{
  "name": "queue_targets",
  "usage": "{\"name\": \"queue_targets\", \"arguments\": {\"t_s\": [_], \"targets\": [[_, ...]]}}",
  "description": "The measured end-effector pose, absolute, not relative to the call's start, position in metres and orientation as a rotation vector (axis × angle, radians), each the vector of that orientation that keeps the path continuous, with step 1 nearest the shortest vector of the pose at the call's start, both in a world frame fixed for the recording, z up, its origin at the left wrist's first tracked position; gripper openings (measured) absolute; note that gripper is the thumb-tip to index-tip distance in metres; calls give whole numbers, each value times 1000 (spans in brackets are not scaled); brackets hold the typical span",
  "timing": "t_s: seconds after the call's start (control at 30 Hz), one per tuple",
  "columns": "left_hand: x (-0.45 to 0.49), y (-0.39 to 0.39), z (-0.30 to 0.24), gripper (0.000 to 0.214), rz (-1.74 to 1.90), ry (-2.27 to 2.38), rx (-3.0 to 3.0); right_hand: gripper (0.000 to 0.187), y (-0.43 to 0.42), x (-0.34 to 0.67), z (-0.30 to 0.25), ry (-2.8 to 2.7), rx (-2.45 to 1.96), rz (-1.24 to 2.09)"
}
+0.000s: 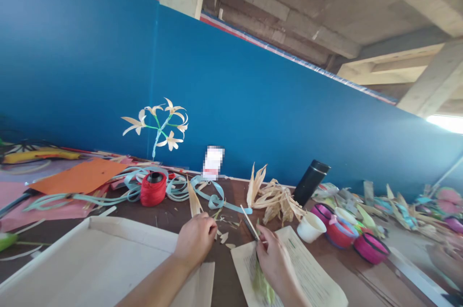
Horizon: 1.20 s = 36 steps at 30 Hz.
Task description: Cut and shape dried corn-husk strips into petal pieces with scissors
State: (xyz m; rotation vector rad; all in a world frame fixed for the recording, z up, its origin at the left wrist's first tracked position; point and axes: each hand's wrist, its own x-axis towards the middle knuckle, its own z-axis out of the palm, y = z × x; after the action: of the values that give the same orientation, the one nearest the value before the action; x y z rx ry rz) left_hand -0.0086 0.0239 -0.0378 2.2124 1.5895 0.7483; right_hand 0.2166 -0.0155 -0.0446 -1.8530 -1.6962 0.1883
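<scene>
My left hand is closed in a fist over the brown table. A pointed piece of dried corn husk rises from behind its fingers and appears held there. On the right, my right hand closes round a slim stick-like tool, pale along one side and dark along the other. Whether this is a pair of scissors I cannot tell. Pale green husk lies beneath that hand, over a printed sheet. Small husk scraps are scattered between the two hands.
A cardboard tray lies at left. Behind are red twine, blue ribbon, a husk-flower stem and dried husks. A black bottle, white cup and pink ribbon rolls stand right.
</scene>
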Motion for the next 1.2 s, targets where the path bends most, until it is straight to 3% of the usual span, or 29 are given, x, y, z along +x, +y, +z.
{"name": "queue_targets", "arguments": {"t_s": [1.2], "targets": [[-9,24,-38,19,820,1577,2218,32,-21,215,-40,-1718,-2053,153]]}}
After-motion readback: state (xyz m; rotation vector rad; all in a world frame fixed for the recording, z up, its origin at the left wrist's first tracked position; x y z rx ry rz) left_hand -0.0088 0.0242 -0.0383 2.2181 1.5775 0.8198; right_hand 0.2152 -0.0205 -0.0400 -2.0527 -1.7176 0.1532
